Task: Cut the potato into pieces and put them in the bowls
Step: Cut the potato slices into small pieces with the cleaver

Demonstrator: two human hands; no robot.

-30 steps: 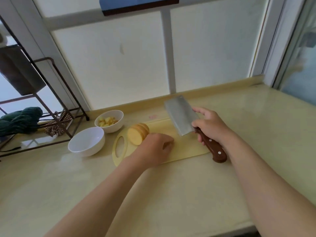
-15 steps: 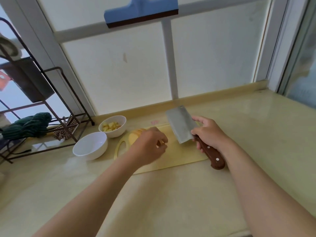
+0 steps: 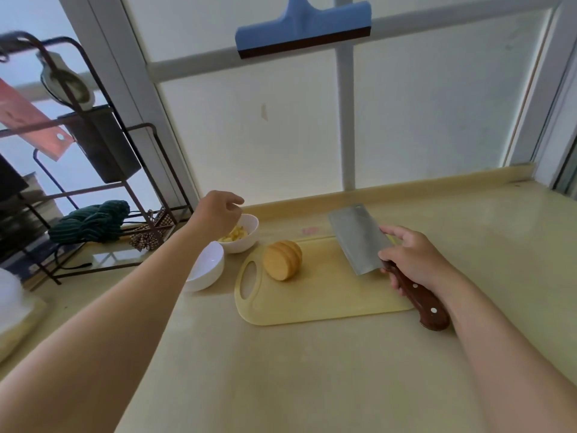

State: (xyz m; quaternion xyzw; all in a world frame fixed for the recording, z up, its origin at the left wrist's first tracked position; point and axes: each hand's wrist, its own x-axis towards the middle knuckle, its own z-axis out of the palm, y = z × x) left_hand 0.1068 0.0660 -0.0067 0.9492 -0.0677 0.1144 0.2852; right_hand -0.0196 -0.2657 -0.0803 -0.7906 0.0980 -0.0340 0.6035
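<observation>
Left hand hovers over far bowl, fingers curled downward; cannot tell whether anything sits in them. Yellow potato pieces lie inside that bowl. Near bowl, white, sits just beside it, partly behind left forearm. Potato rests on cutting board near handle hole, cut face toward camera, slice lines across its top. Right hand grips cleaver at wooden handle, blade laid low over board's right end. Board lies flat on counter.

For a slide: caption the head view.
Left hand above the bowl of potato pieces; right hand grips the cleaver near the potato.
</observation>
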